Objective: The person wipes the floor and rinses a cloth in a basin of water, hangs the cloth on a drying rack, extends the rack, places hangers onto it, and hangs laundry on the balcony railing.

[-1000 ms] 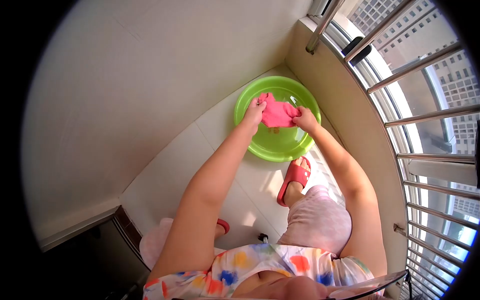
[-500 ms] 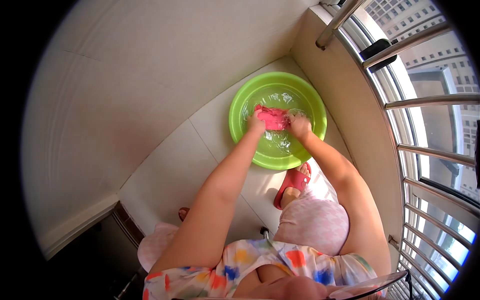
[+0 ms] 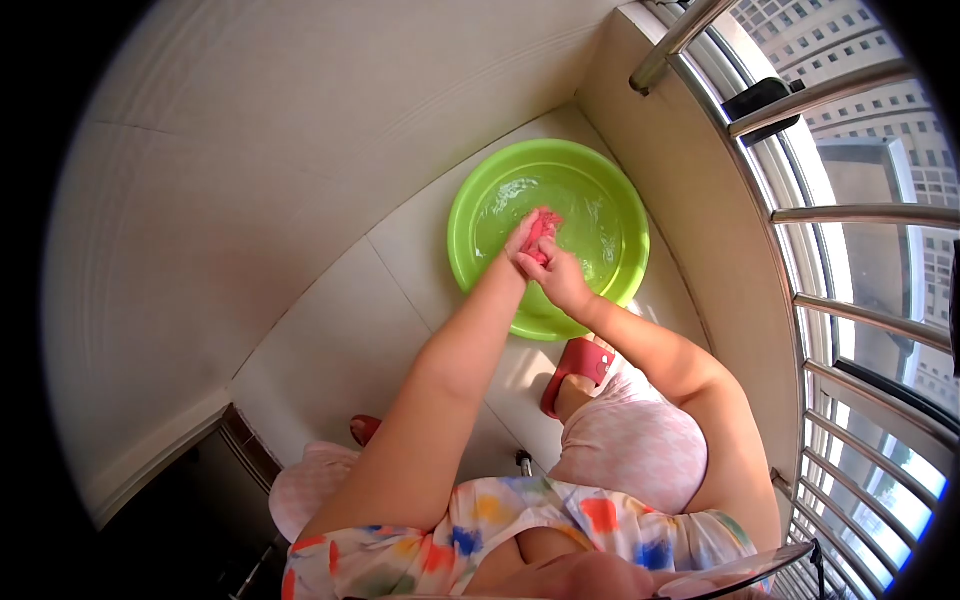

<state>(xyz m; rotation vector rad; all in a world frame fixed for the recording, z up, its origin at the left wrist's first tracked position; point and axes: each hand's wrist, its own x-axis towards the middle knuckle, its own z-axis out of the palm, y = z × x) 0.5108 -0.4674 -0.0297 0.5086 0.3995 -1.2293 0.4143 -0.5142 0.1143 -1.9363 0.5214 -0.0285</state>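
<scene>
A pink-red cloth (image 3: 540,228) is bunched up between my two hands over the left-middle part of a round green basin (image 3: 630,260). The basin holds clear, rippling water. My left hand (image 3: 519,237) is closed round the left side of the cloth. From the right, my right hand (image 3: 558,272) presses on the cloth's lower part, with its thumb near my left wrist. Much of the cloth is hidden by the fingers.
The basin stands on the tiled floor (image 3: 390,320) in a corner between two pale walls. My foot in a red sandal (image 3: 578,366) is just below the basin. Metal window bars (image 3: 865,215) run along the right. A dark opening lies at the lower left.
The cloth was stretched between my hands above the basin, then lowered into the water. Now my right hand has moved left to meet my left hand, and the cloth is bunched.
</scene>
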